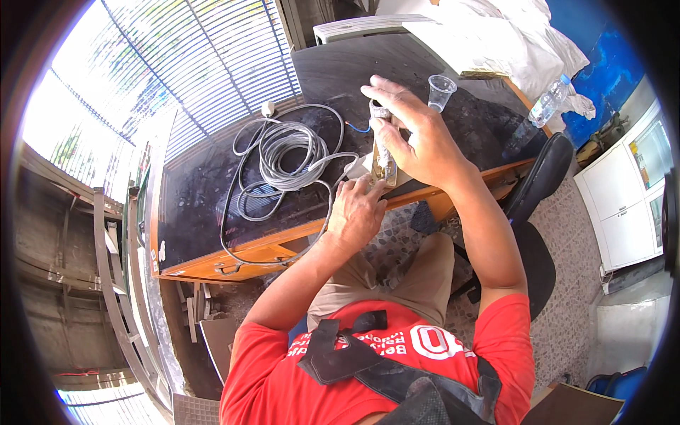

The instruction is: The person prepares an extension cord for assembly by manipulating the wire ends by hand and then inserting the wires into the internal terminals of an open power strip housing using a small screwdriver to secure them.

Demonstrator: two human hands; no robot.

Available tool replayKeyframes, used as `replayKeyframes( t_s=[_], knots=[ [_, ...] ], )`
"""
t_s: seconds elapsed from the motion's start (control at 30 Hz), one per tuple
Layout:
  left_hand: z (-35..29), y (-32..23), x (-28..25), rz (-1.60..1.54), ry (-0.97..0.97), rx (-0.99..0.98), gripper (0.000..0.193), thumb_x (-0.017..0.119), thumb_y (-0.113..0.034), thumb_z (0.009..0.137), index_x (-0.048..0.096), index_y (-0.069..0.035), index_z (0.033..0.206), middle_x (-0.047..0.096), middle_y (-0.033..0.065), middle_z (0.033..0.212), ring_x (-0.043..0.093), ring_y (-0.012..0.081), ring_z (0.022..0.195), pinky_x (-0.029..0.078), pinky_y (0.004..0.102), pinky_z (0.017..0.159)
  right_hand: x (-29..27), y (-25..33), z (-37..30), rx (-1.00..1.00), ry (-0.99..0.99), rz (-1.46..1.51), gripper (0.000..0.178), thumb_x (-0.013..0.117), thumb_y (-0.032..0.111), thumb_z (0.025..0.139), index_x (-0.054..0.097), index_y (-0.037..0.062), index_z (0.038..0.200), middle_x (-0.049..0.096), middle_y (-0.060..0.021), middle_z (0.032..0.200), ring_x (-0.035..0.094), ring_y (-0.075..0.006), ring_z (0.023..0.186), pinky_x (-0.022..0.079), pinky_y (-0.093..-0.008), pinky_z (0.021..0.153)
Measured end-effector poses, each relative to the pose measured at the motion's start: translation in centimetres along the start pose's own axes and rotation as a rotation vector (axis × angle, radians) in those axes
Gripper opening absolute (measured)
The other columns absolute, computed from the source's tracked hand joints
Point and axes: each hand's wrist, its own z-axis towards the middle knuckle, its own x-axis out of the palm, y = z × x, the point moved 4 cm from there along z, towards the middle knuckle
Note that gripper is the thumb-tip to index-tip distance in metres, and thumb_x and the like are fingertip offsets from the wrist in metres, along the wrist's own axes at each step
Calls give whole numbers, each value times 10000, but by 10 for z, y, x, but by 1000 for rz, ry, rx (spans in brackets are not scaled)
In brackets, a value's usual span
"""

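A narrow, dusty metal piece (384,168) with a grey round top and a brassy lower part stands or lies at the desk's front edge. My left hand (356,211) has its bent fingers closed on the near end of this piece. Beside its upper end, my right hand (419,139) is raised with thumb and fingers apart, the thumb close to the round top. Whether the right palm touches the piece is hidden. Left of both hands, a coil of grey cable (292,156) lies on the desk, one loop passing near my left wrist.
The dark-topped wooden desk (198,212) has a drawer front facing me. A clear plastic cup (440,91) stands beyond my right hand, and a plastic bottle (549,101) is at the far right. A black chair (542,177) sits right of my arm; white cloth (510,42) is heaped behind.
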Motion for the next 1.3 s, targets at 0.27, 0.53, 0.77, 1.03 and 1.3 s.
replayKeyframes(
  t_s=[0.27,0.53,0.77,1.03,1.3],
  knots=[
    [-1,2,2,0,-1,2,439,766,-172,926,693,-63,1345,651,246,1347,639,438,1154,512,519,1030,-11,0,5,12,-13,-176,400,768,176,983,692,5,1336,741,-178,1148,750,-354,939,617,-393,833],
    [-6,5,8,43,125,-3,505,708,-250,983,621,-75,1450,590,270,1463,608,437,1263,428,643,1122,-3,3,5,20,73,-136,490,817,177,956,679,50,1409,751,-164,1127,749,-286,885,609,-375,788],
    [-9,3,2,36,12,44,501,769,-201,910,664,-36,1371,614,284,1413,634,441,1143,488,527,1044,-7,-4,2,49,22,-251,427,792,124,969,697,35,1375,763,-163,1057,741,-295,846,597,-398,750],
    [-12,2,-4,-1,25,13,533,778,-200,878,656,-4,1358,603,292,1447,618,455,1215,444,589,1117,-26,-2,4,258,221,-202,432,696,30,1006,659,30,1436,691,-210,1386,754,-284,1098,617,-355,916],
    [-14,8,3,-32,17,18,435,759,-178,898,681,29,1272,606,286,1465,617,434,1240,417,642,1152,-22,-8,-4,162,61,10,430,734,40,984,689,53,1412,713,-178,1308,749,-272,1003,619,-330,846]
  ],
)
